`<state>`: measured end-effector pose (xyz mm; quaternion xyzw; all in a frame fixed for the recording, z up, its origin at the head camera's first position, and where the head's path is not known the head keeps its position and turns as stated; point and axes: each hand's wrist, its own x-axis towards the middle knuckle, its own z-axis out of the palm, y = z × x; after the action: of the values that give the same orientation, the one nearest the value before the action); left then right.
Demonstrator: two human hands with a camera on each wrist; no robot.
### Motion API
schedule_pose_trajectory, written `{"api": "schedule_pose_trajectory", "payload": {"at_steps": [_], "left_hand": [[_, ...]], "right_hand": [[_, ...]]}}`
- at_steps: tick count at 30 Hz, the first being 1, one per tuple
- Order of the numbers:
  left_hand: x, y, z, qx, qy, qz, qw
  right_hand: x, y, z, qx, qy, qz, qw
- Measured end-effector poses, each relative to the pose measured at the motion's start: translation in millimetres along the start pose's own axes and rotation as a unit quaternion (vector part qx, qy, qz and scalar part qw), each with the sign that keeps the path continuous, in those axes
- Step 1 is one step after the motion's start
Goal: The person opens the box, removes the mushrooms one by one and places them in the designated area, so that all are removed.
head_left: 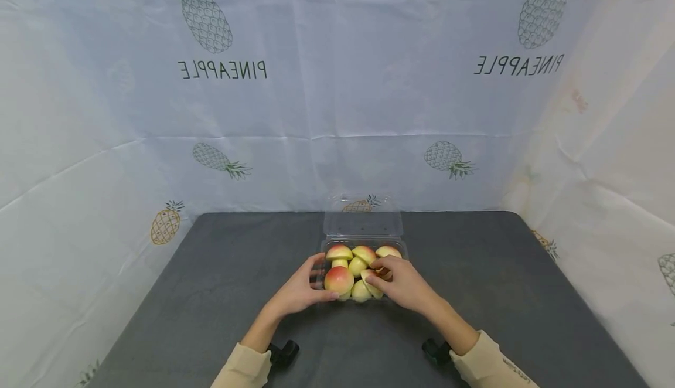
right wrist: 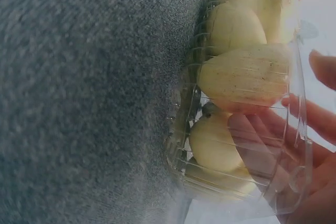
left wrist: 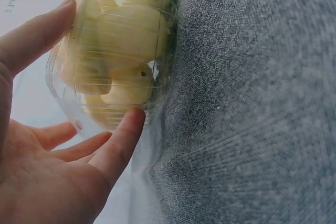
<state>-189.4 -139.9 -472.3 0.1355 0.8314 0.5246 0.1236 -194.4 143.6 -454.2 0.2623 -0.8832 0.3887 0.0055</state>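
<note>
A clear plastic clamshell box [head_left: 364, 225] stands on the table with its hinged lid raised at the back. Mushroom-shaped pieces with red-and-yellow caps and pale stems fill it, one with a red cap [head_left: 339, 281] at front left. My left hand [head_left: 300, 289] grips the box's left end, thumb at the near edge and fingers spread along the side. Over the right end, my right hand [head_left: 405, 282] dips its fingers inside and pinches the front right mushroom [head_left: 375, 292]. In the right wrist view, those fingers [right wrist: 257, 135] show through the clear wall between pale mushrooms [right wrist: 244, 77].
A dark grey cloth covers the table [head_left: 253, 259]. Behind it hangs a pale curtain [head_left: 337, 95] printed with pineapples, which also runs along both sides. Dark straps with small black devices [head_left: 283, 353] sit at both wrists.
</note>
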Motion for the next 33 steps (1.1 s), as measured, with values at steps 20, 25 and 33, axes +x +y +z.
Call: {"api": "schedule_pose_trajectory", "payload": {"at_steps": [20,25,33], "left_hand": [[0.0,-3.1,0.3,0.003,0.002,0.003,1.0],[0.3,-2.7,0.4,0.004,0.002,0.003,1.0],[0.3,-3.6,0.2,0.005,0.001,0.005,1.0]], "right_hand": [[4.3,-4.5,8.2,-0.038,-0.005,-0.009,0.9992],[5.0,-4.0,9.4,-0.045,0.008,-0.015,0.9989],[4.5,-3.5,7.3,-0.06,0.019,-0.027,0.9976]]}}
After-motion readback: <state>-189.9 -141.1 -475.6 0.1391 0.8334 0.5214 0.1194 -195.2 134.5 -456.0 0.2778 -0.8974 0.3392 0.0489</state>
